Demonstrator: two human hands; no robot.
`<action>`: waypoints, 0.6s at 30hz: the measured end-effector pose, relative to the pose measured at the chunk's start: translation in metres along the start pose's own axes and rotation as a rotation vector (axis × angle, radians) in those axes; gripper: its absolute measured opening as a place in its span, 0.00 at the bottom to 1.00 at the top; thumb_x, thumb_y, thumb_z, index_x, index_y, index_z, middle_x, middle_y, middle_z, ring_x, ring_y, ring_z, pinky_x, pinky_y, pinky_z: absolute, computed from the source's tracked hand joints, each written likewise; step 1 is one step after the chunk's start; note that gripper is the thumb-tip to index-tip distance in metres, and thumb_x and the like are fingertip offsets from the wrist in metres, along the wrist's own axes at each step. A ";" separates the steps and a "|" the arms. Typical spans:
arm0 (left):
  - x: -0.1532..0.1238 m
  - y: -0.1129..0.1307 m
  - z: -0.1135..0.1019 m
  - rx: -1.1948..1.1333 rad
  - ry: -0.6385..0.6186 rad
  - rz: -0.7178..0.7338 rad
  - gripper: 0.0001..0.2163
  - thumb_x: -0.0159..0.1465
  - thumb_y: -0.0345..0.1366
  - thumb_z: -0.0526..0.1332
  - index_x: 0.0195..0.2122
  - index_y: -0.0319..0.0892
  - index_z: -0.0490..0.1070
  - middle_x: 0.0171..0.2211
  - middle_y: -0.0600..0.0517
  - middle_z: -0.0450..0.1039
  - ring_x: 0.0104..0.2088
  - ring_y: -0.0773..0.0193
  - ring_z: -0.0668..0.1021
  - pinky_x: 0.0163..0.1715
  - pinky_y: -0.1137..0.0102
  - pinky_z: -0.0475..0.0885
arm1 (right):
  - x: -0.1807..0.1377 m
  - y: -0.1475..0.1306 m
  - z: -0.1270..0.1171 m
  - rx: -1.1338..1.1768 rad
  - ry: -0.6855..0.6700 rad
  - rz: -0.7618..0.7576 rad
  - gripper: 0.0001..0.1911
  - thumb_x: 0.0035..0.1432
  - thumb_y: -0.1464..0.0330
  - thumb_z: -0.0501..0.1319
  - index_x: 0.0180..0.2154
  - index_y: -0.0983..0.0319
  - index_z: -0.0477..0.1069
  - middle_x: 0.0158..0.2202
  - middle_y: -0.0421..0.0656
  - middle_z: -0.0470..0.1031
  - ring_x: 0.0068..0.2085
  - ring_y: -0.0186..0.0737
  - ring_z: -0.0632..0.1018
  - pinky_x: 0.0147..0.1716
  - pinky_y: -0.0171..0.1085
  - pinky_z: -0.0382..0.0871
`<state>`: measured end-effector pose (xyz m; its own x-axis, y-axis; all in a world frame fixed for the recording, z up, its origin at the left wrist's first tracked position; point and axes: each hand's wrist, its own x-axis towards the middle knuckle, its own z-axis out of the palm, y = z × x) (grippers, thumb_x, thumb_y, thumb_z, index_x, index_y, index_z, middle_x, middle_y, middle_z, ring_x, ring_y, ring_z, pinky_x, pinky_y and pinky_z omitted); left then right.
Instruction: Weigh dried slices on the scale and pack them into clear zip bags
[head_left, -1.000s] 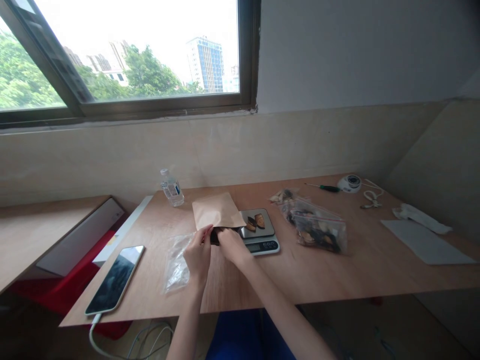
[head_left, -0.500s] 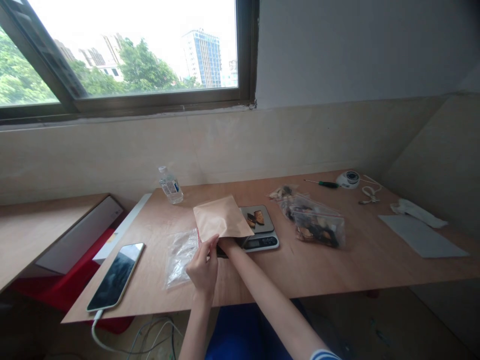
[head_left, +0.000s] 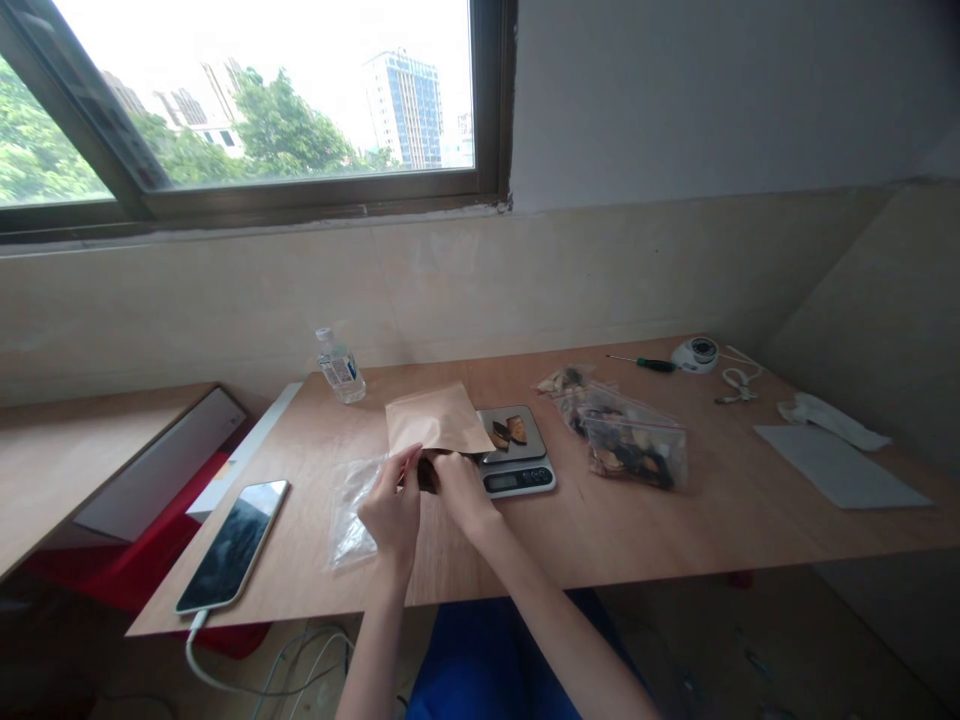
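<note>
A brown paper pouch (head_left: 435,415) lies with its mouth toward me, covering part of a digital kitchen scale (head_left: 519,478). My left hand (head_left: 394,505) pinches the left edge of the pouch mouth. At the opening, my right hand (head_left: 459,485) has its fingers curled; their tips are hidden, and what they hold cannot be made out. Something dark shows between the two hands. A few brown, dark-edged dried slices (head_left: 516,430) rest on the scale plate, right of the pouch. A clear plastic bag (head_left: 352,530) lies flat beside my left hand.
Zip bags of dried slices (head_left: 636,455) lie right of the scale. Behind are a water bottle (head_left: 341,368), a screwdriver (head_left: 649,364) and a dome camera (head_left: 696,354). A plugged-in phone (head_left: 234,545) lies at left, a white sheet (head_left: 840,468) at right.
My right hand has drawn back toward me, from inside the pouch to its mouth. The pouch's near edge has lifted away from the scale display, and my left hand has shifted slightly left.
</note>
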<state>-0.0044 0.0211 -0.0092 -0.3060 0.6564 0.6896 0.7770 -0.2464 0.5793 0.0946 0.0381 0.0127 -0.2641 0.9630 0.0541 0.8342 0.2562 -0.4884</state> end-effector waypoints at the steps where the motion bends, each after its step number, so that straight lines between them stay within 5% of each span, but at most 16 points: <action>1: 0.001 0.000 0.000 -0.001 -0.003 -0.009 0.08 0.62 0.40 0.58 0.38 0.48 0.77 0.31 0.55 0.79 0.29 0.69 0.78 0.27 0.77 0.65 | -0.005 0.003 0.000 0.026 0.048 -0.044 0.12 0.62 0.72 0.54 0.46 0.62 0.71 0.41 0.52 0.77 0.44 0.45 0.77 0.42 0.36 0.68; 8: 0.007 0.000 0.001 0.013 -0.047 -0.025 0.08 0.62 0.40 0.58 0.37 0.49 0.76 0.30 0.55 0.78 0.28 0.68 0.78 0.25 0.77 0.64 | -0.025 0.024 0.003 0.336 0.430 -0.359 0.11 0.60 0.72 0.57 0.42 0.57 0.74 0.44 0.43 0.74 0.47 0.40 0.75 0.48 0.38 0.69; 18: 0.010 -0.002 0.012 0.033 -0.120 -0.058 0.08 0.62 0.40 0.58 0.39 0.49 0.76 0.30 0.54 0.78 0.29 0.67 0.78 0.26 0.76 0.64 | -0.026 0.049 0.005 0.722 0.520 -0.398 0.09 0.60 0.72 0.57 0.40 0.57 0.74 0.49 0.44 0.73 0.51 0.38 0.73 0.52 0.39 0.67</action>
<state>-0.0024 0.0368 -0.0094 -0.2844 0.7496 0.5977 0.7784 -0.1833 0.6004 0.1401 0.0254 -0.0170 -0.0715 0.7782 0.6239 0.1866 0.6249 -0.7581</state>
